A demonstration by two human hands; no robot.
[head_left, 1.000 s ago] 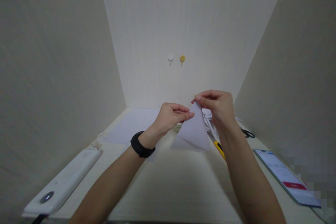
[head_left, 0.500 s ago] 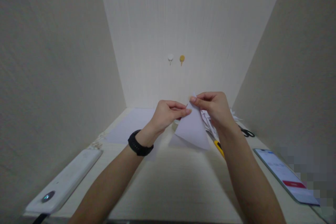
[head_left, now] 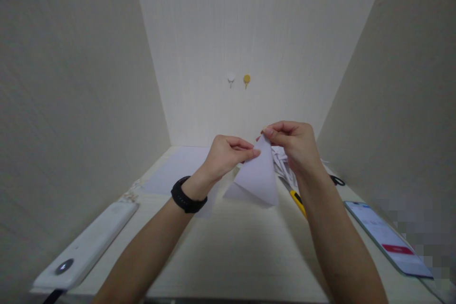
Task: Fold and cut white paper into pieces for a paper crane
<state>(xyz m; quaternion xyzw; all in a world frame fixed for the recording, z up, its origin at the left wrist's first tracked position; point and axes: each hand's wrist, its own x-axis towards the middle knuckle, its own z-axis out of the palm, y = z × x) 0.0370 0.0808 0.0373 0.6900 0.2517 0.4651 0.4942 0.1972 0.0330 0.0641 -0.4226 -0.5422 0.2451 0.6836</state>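
Note:
A folded piece of white paper (head_left: 257, 175) is held up over the table, its top narrowing to a point and its lower layers spread apart. My left hand (head_left: 230, 154) pinches its left edge between thumb and fingers. At the upper tip, my right hand (head_left: 294, 142) grips the paper between thumb and forefinger. A black band circles my left wrist. Just left of my right forearm lies a yellow utility knife (head_left: 298, 202), partly covered by the arm. White paper strips (head_left: 282, 164) are heaped behind the folded paper.
Flat white sheets (head_left: 174, 171) lie at the back left. A white device with a round display (head_left: 96, 242) rests at the left edge, a phone (head_left: 386, 237) at the right. Black scissors (head_left: 337, 180) sit near the right wall. Two small hooks (head_left: 247, 79) are on the back wall.
My right hand has shifted slightly up and right at the paper's tip. The paper's lower edge has swung a little to the left. My left hand keeps its pinch in nearly the same place.

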